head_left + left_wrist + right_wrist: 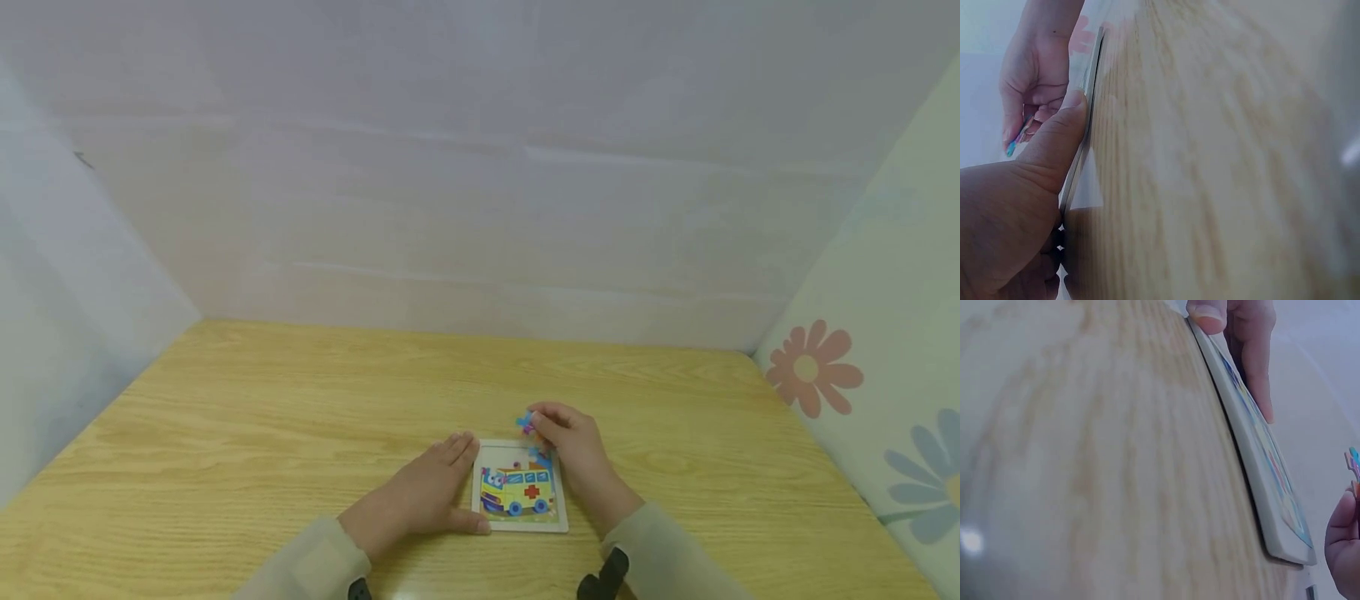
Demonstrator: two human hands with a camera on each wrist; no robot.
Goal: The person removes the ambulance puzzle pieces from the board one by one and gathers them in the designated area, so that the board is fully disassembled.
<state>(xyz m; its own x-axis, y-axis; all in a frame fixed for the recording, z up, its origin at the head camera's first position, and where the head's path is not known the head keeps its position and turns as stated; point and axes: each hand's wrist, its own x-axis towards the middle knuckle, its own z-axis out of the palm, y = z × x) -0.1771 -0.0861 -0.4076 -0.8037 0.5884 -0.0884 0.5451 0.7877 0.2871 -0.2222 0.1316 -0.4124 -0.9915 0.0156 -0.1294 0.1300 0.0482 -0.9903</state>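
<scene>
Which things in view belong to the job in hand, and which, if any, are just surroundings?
Belongs to the job:
- ambulance puzzle frame, its left side touched by the left hand
- puzzle piece, pinched in the right hand

Just surroundings:
- wooden table, serving only as support
- pale backdrop
- flower-printed panel

You can read no words or numbers, only a red cross [532, 492] on the yellow van [517, 489] pictured in your puzzle [525, 527].

Table [300, 400] wood-grained, smooth, faintly glossy; puzzle tray [525, 527] smooth, matt; sleeves [311, 562] cloth.
</scene>
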